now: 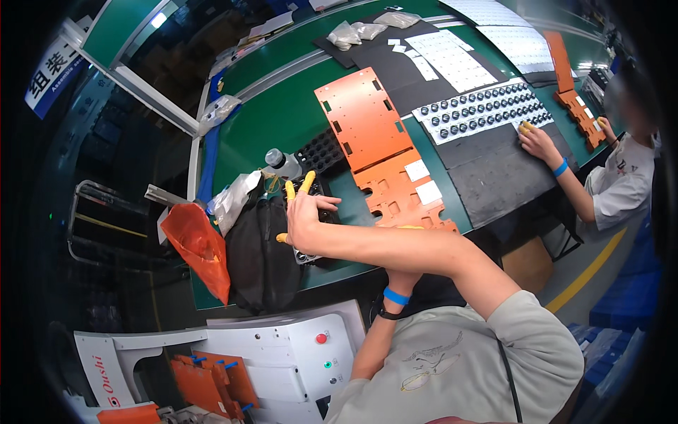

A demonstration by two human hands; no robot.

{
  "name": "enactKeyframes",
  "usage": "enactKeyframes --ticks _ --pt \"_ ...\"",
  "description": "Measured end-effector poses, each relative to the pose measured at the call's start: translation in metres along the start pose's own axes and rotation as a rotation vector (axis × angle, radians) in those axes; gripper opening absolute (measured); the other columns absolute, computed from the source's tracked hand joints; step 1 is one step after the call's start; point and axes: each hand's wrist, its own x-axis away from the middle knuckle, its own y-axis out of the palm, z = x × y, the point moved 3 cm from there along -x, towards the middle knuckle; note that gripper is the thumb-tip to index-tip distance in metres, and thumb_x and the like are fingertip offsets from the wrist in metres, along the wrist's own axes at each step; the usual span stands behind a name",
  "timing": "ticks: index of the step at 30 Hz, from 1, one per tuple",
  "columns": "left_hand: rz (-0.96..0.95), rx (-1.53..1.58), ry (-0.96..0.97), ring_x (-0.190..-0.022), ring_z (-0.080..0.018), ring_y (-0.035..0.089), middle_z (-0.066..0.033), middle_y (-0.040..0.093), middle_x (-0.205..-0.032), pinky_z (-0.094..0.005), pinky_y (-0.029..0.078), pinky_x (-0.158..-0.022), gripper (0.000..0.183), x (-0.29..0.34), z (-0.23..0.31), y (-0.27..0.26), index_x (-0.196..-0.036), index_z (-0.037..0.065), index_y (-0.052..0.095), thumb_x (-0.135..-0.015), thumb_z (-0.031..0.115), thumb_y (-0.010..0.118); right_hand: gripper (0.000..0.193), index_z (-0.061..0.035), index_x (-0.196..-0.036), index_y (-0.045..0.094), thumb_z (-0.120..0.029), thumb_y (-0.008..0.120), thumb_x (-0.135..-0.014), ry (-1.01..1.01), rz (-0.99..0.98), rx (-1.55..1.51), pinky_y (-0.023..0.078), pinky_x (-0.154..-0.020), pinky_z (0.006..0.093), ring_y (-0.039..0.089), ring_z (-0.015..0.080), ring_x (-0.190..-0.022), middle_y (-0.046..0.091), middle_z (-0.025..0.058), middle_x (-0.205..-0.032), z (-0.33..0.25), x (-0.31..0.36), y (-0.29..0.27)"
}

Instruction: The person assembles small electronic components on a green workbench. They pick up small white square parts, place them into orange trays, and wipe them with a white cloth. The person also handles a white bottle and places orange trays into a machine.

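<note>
My right arm crosses over to the left, and my right hand [304, 218] hovers over a black tray of small parts [316, 189] at the table's front left. Its fingers are spread, with yellow finger cots on some of them, and nothing shows between them. Beneath my right forearm is my left hand [404, 281], its wrist wearing a blue band. The forearm hides most of its fingers; one yellow cot peeks out at the near end of the orange fixture [385, 194]. This fixture lies unfolded, its hinged plate [357, 116] pointing away, with two white square pieces [428, 192] on its near half.
Left of the tray stand a clear bottle [282, 164], a black cloth [265, 261] and an orange bag [198, 244]. A black tray with round pockets [321, 152] lies behind. At right, a co-worker's hand [540, 143] touches a white sheet bearing black round parts [487, 109]. A white machine [282, 353] stands front left.
</note>
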Motion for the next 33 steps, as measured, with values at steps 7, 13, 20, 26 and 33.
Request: enactKeyframes --ticks 7,13,20,26,33 --pt "-0.056 0.106 -0.031 -0.13 -0.0327 0.051 -0.0145 0.052 -0.142 -0.0486 0.039 -0.109 0.059 0.023 -0.023 0.028 -0.142 0.008 0.049 -0.093 0.038 0.065 0.102 -0.0016 -0.155 0.028 -0.074 0.047 -0.086 0.036 -0.059 -0.037 0.059 -0.075 0.057 0.057 0.058 -0.11 0.033 0.0333 -0.151 -0.009 0.003 -0.001" --pt "-0.107 0.383 -0.205 -0.133 -0.0379 0.045 -0.0195 0.044 -0.146 -0.0496 0.035 -0.113 0.057 0.017 -0.022 0.021 -0.142 0.004 0.046 -0.097 0.035 0.06 0.1 -0.0012 -0.155 0.028 -0.072 0.047 -0.087 0.042 -0.077 -0.045 0.059 -0.074 0.0569 0.058 0.0571 -0.109 0.033 0.0325 -0.152 -0.01 0.003 -0.001" --pt "0.101 0.114 0.004 -0.098 -0.0288 0.056 -0.0122 0.058 -0.105 -0.0387 0.044 -0.087 0.018 -0.038 0.03 -0.032 -0.101 0.001 0.067 -0.089 0.013 0.061 0.098 -0.0008 -0.155 0.028 -0.07 0.047 -0.089 0.055 -0.09 -0.069 0.06 -0.072 0.0567 0.058 0.0561 -0.107 0.033 0.0315 -0.152 -0.01 0.004 0.001" --pt "0.04 0.155 -0.021 -0.098 -0.0303 0.056 -0.0128 0.058 -0.105 -0.0394 0.045 -0.084 0.027 -0.036 0.025 -0.029 -0.107 0.002 0.066 -0.084 0.015 0.067 0.095 -0.0005 -0.154 0.028 -0.068 0.047 -0.09 0.057 -0.091 -0.096 0.06 -0.071 0.0565 0.059 0.0552 -0.106 0.032 0.0306 -0.153 -0.012 0.007 0.0" --pt "0.003 0.083 -0.028 -0.102 -0.033 0.054 -0.0147 0.056 -0.109 -0.043 0.044 -0.087 0.03 -0.035 0.028 -0.031 -0.111 0.003 0.064 -0.085 0.018 0.068 0.093 0.0 -0.154 0.028 -0.066 0.047 -0.091 0.079 -0.079 -0.15 0.06 -0.069 0.0563 0.06 0.0542 -0.104 0.032 0.0296 -0.153 -0.006 0.003 -0.003"
